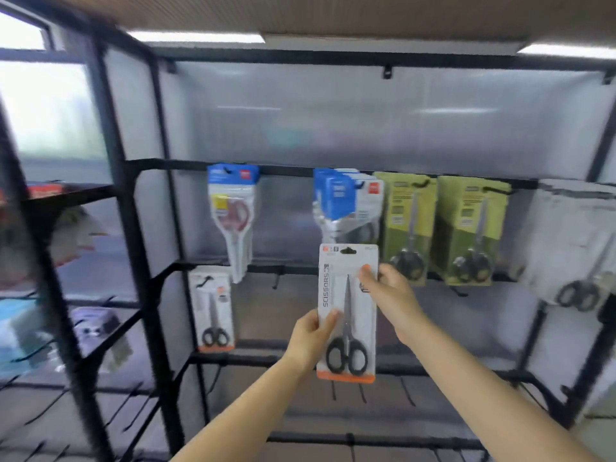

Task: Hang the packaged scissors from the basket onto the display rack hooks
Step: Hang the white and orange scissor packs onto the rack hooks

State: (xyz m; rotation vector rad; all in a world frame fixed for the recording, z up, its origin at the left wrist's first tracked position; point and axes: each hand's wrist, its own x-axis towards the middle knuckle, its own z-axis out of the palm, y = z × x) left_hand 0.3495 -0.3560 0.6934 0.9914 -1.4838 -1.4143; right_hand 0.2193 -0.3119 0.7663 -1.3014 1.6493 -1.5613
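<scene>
Both hands pinch a scissors pack (347, 313) marked "SCISSORS": left hand (310, 338) at its lower left edge, right hand (388, 288) at its upper right, before the rack's (123, 208) middle rail.

One cam only, head-worn. I'm looking fwd and slightly up at the rack (333, 168), close in, arm's reach; ceiling along the top edge, both forearms entering from below.

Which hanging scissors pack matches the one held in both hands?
The white, orange-based pack hanging lowest on the left, with black handles like the held pack; the others are blue, green or plain white.
</scene>
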